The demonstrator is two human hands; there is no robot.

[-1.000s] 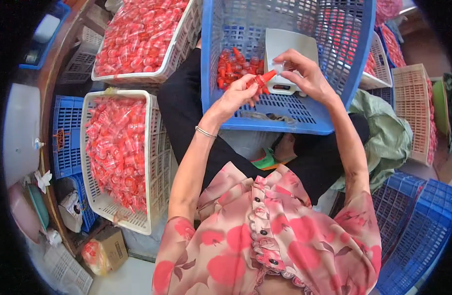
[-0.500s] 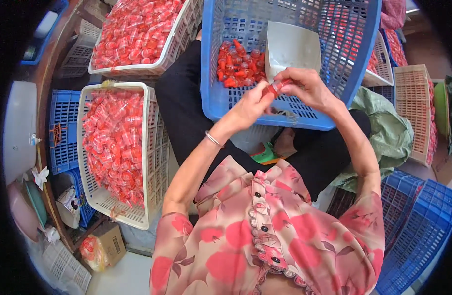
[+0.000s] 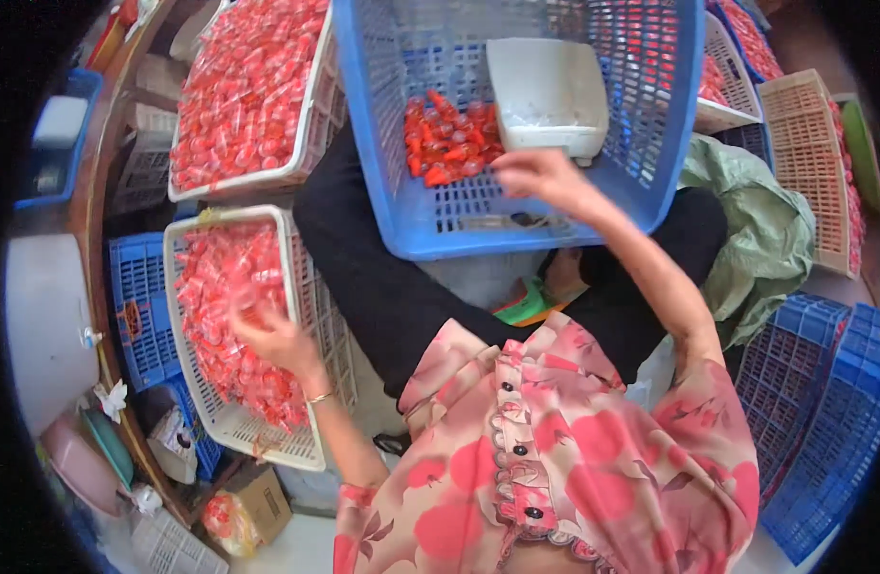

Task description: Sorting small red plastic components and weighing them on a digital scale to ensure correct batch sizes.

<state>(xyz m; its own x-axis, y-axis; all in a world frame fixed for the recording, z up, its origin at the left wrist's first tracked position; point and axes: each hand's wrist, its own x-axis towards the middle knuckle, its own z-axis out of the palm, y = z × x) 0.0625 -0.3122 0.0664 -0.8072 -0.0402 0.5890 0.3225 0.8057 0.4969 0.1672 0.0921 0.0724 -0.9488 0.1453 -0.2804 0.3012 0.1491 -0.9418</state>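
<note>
My left hand [image 3: 275, 337] is over the left white basket [image 3: 269, 442], against a heap of small red pieces with clear plastic parts [image 3: 234, 335]. Motion smears its fingers, so whether it holds a piece cannot be told. A bracelet circles that wrist. My right hand [image 3: 547, 180] hangs over the blue basket [image 3: 440, 247], beside a pile of small red pointed pieces [image 3: 447, 143]. Its fingers are bent and blurred, and their tips are hard to make out. A white open-topped container [image 3: 545, 86] stands in the blue basket, just beyond the right hand.
Another white basket full of red pieces [image 3: 253, 91] stands at far left. To the right lie a green sack [image 3: 756, 220], a beige basket [image 3: 803, 163] and blue crates [image 3: 794, 402]. A cardboard box [image 3: 267, 507] sits at lower left.
Both hands were together over the blue basket's near edge with a red piece between them. They have parted: left to the white basket, right down toward the pile. The view has shifted slightly.
</note>
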